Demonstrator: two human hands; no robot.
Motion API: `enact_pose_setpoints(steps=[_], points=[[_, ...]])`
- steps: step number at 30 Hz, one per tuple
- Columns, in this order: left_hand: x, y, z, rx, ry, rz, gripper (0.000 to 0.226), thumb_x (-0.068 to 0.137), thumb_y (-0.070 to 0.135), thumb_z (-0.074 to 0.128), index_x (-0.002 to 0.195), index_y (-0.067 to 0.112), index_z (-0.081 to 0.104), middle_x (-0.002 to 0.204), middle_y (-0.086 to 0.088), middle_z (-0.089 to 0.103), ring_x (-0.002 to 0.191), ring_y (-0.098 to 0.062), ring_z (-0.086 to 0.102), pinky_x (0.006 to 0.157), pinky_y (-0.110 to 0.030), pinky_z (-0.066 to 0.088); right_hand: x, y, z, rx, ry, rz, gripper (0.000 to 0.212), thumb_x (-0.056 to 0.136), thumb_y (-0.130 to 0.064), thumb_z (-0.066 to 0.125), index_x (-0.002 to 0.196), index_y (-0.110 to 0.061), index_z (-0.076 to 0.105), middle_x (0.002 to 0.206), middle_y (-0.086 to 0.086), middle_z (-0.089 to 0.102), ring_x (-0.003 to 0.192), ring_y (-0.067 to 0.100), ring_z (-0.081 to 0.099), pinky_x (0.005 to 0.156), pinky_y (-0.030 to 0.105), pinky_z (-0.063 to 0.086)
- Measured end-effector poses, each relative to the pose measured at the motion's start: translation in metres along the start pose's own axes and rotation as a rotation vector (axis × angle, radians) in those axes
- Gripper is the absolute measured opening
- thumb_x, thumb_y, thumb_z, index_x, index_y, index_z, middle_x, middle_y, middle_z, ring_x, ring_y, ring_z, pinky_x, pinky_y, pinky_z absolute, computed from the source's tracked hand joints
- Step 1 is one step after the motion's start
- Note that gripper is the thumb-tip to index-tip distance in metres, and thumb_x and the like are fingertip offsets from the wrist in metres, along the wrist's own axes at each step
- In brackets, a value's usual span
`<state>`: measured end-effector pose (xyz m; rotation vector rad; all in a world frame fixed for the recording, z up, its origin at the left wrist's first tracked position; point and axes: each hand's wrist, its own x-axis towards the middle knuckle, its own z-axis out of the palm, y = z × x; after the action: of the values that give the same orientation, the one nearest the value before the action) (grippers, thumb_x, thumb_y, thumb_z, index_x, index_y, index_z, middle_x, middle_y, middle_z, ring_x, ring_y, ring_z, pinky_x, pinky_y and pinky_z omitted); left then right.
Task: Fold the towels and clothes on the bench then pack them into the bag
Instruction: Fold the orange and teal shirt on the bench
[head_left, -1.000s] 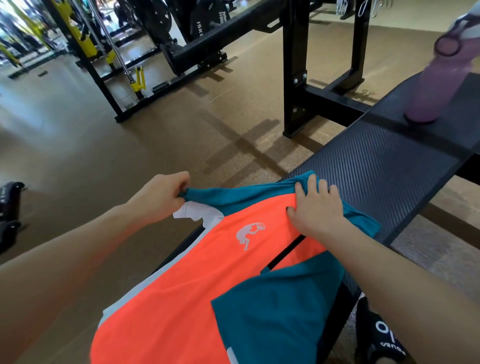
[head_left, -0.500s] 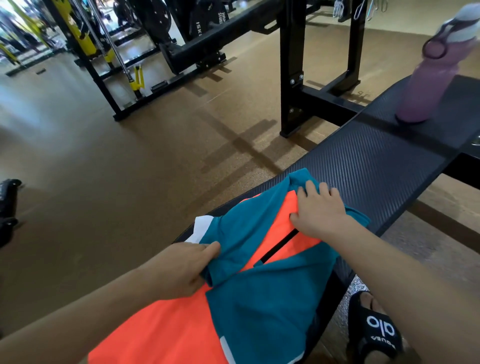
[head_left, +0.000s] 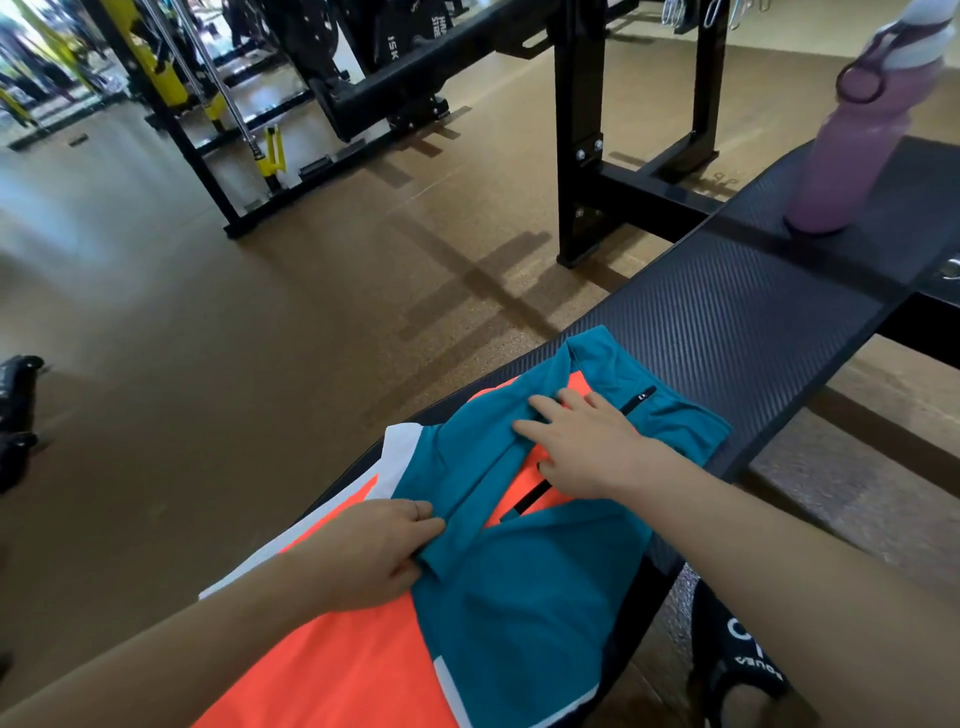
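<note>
Orange and teal, the shirt (head_left: 519, 597) lay on the desk (head_left: 727, 332), partly folded: one teal sleeve was turned in over the chest. The left hand (head_left: 374, 551) pinched that sleeve's folded edge just ahead of its fingers; the right hand (head_left: 587, 441) pressed flat on the collar area, fingers straight. Judging by this, further folds remained, and packing had not begun; no bag or towels showed.

Brown speckled rubber floor (head_left: 218, 332) spreads under a black steel rack frame (head_left: 579, 130); yellow-and-black weight machines (head_left: 171, 67) stand beyond, brightly daylit.
</note>
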<state>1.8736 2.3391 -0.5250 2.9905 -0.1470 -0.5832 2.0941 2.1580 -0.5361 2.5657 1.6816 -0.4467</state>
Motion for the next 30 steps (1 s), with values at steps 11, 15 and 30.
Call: enact_pose_setpoints(steps=[11,15,30], points=[[-0.077,-0.031,0.026,-0.033,0.191,-0.271,0.040,0.093,0.037,0.032,0.128,0.033,0.050,0.111,0.011,0.052,0.097,-0.015,0.058,0.076,-0.034,0.051,-0.005,-0.032,0.002,-0.068,0.081,0.038,0.062,0.093,-0.026,0.044,0.153,-0.022,0.029,0.154,0.016,0.034,0.145,0.036,0.025,0.118,0.051,0.020],[-0.139,-0.064,0.050,-0.319,0.260,-0.744,0.050,0.094,0.032,0.059,0.139,0.033,0.039,0.122,0.005,0.044,0.108,-0.021,0.058,0.087,-0.039,0.051,-0.028,-0.095,0.008,0.088,0.361,-0.198,0.056,0.077,-0.017,0.051,0.134,-0.013,0.055,0.121,0.012,0.059,0.115,0.034,0.053,0.099,0.047,0.044],[-0.231,-0.088,0.111,-1.602,-0.012,-1.071,0.036,0.101,0.048,0.046,0.100,0.018,0.063,0.103,-0.012,0.068,0.095,-0.025,0.062,0.087,-0.039,0.046,-0.141,-0.333,0.101,0.104,0.282,-0.305,0.042,0.070,-0.046,0.057,0.105,-0.023,0.058,0.094,0.003,0.054,0.086,0.027,0.053,0.069,0.040,0.046]])
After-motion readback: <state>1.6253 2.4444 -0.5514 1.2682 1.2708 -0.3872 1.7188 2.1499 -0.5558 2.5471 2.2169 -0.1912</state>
